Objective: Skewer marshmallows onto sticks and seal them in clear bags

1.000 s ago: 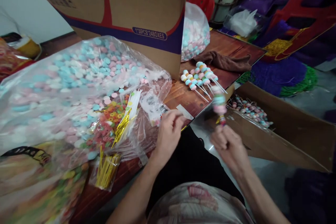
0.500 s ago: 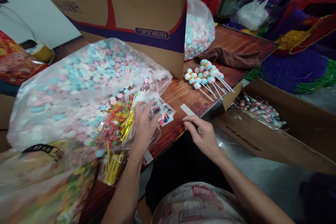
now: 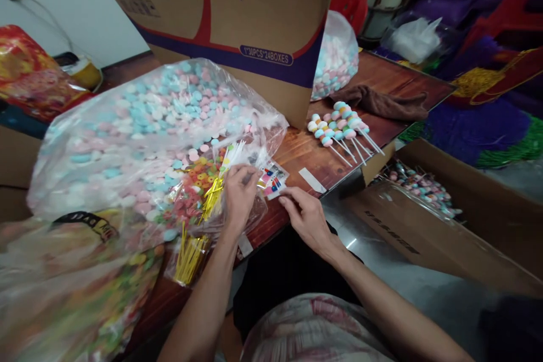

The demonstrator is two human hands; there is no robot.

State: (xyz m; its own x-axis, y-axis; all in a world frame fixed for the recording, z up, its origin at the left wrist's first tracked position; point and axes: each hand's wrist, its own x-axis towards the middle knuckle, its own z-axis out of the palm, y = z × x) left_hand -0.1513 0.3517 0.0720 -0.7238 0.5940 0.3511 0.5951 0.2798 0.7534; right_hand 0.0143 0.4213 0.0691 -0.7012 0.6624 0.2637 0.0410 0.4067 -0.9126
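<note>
My left hand (image 3: 241, 195) is closed, thumb and fingers drawn together over the small printed packets (image 3: 276, 174) on the table. Whatever lies between those fingertips is hidden. My right hand (image 3: 306, 216) is also closed, its thumb and forefinger pinched by the packets' near corner; I cannot make out what they hold. Just left of my left hand are white sticks (image 3: 234, 153), gold twist ties (image 3: 211, 199) and a bag of coloured candy rings (image 3: 189, 195). Finished candy skewers (image 3: 339, 124) lie in a group farther right, sticks pointing toward the table edge.
A large clear bag of pastel candies (image 3: 148, 102) covers the table's left side before a tall carton (image 3: 271, 22). Another candy bag (image 3: 337, 56) and a brown cloth (image 3: 382, 103) lie behind. An open box (image 3: 394, 220) holding wrapped skewers stands right, below the tabletop.
My left hand's spread fingers have drawn together over the packets. My right hand has moved left, away from the white strip, to the packets' corner. The view has shifted slightly.
</note>
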